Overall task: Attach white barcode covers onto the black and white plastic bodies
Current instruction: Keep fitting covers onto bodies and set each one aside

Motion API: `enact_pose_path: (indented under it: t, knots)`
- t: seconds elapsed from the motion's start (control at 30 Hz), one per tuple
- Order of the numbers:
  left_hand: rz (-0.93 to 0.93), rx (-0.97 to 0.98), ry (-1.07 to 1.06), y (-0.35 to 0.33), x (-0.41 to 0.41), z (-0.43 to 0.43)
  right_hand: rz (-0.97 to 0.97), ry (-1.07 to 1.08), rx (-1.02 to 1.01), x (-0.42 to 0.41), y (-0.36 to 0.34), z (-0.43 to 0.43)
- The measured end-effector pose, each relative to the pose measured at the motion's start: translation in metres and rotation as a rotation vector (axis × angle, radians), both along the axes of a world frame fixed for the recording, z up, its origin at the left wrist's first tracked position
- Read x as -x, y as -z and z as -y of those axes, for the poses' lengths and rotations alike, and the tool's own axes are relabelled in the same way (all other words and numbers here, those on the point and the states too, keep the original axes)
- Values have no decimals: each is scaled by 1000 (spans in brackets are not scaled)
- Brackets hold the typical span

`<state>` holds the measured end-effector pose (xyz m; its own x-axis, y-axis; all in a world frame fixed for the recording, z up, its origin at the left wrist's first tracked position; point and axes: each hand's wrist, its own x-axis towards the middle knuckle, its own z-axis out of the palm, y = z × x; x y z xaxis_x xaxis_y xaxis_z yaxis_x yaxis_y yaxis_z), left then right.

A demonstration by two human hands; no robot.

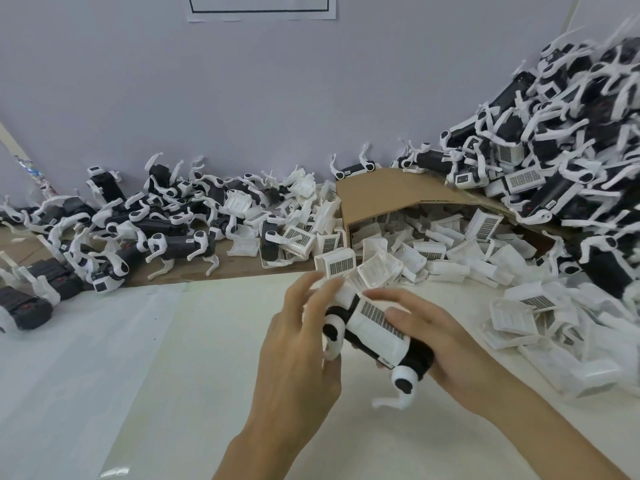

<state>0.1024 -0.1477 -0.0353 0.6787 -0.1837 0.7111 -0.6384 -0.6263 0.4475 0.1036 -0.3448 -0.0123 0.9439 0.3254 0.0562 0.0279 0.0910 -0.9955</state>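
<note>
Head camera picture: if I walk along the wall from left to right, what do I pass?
First a low pile of black and white bodies → loose white barcode covers → tipped cardboard box → tall heap of black and white bodies.

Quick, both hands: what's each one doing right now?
Left hand: grips the front end of the plastic body.
Right hand: grips its rear, thumb on the barcode cover.

A: Your right hand [443,337] hides one end of the body [419,357], and your left hand [298,358] has blurred fingertips [327,289]
B: Print on the cover [375,320] is too small for you to read; the heap [588,133] at the right edge of the worktop [207,375] is cut off
</note>
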Motion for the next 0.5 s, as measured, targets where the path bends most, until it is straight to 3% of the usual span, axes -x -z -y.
enact_pose_path:
  t: [0.07, 0.13, 0.2, 0.27, 0.37, 0.5]
  knots:
    - [-48, 30, -21, 3, -3, -3, 267, 243, 210, -1, 2, -4]
    - [-71, 29, -18, 6, -5, -5, 377, 340, 227, -1, 2, -2]
    - [-119, 44, -11, 7, -5, -4, 323, 335, 220, -2, -2, 0]
    - [-141, 50, -15, 10, -6, -2, 234, 284, 341, -3, -2, 1]
    - [-120, 33, -33, 12, -4, -1, 10, 44, 449, 0, 2, -4]
    - [-97, 25, -82, 13, -5, -2, -166, -134, 318, 7, 2, -10]
